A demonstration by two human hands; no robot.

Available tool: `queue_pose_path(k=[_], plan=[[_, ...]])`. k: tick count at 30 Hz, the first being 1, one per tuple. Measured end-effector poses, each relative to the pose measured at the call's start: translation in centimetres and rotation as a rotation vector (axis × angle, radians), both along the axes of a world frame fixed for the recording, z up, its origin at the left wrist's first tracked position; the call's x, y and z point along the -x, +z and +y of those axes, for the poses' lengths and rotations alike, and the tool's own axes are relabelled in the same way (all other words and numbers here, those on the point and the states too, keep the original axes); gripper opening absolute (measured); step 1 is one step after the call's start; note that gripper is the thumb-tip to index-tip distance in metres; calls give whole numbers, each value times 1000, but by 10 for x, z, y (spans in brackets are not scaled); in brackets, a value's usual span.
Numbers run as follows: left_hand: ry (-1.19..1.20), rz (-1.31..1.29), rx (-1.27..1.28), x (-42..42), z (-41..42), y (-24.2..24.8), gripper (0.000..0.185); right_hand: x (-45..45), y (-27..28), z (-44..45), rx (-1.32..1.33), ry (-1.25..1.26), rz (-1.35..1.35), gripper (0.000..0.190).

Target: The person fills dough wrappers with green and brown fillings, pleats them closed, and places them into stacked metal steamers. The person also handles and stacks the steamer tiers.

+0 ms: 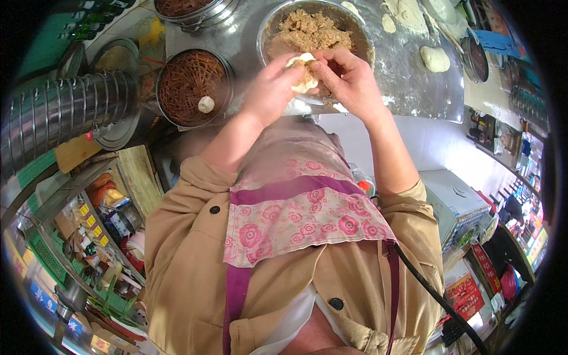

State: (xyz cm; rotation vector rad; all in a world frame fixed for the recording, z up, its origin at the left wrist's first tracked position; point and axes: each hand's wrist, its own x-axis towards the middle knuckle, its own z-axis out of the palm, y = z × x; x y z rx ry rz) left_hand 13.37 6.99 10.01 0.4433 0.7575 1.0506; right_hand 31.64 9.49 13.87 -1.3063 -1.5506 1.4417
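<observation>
My left hand (270, 91) cups a round white dough wrapper (309, 84) with meat filling on it. Thumb and fingers of my right hand (350, 82) pinch the wrapper's edge from the other side. Both hands are over the near rim of a large metal bowl (262, 37) that holds minced filling (313, 31). To the left, one closed white bun (206, 104) sits on the woven liner (188, 82) of a round metal steamer.
A second steamer (195, 20) stands at the back left. On the right of the metal table (404, 88) lie a dough lump (435, 59) and a flattened dough piece (406, 15). A ribbed metal duct (66, 115) is at far left.
</observation>
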Motion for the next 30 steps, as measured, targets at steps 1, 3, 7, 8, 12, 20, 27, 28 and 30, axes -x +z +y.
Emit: queue_pose_path(k=[1,3,7,8,12,20,27,28,30], plan=[[-12,31,-10,0,-1,-1,32,3,2,0,-29,23,-56,17],[-50,134,-51,1,-3,-5,32,6,2,0,-67,36,-94,16],[-100,174,-217,9,-7,-15,28,6,-2,1,-270,82,-184,13],[-134,337,-142,7,-5,-16,29,7,-2,0,-302,104,-245,13],[-129,293,-133,6,-2,-12,37,12,8,0,-221,94,-177,10],[-1,22,46,4,-9,7,28,16,26,2,-198,52,-183,9],[-19,363,-161,7,-11,9,32,24,31,2,-254,127,-148,6],[-29,286,-44,8,-12,7,28,23,32,2,-283,142,-166,6],[-49,189,37,10,-11,2,27,20,29,1,-272,155,-297,7]])
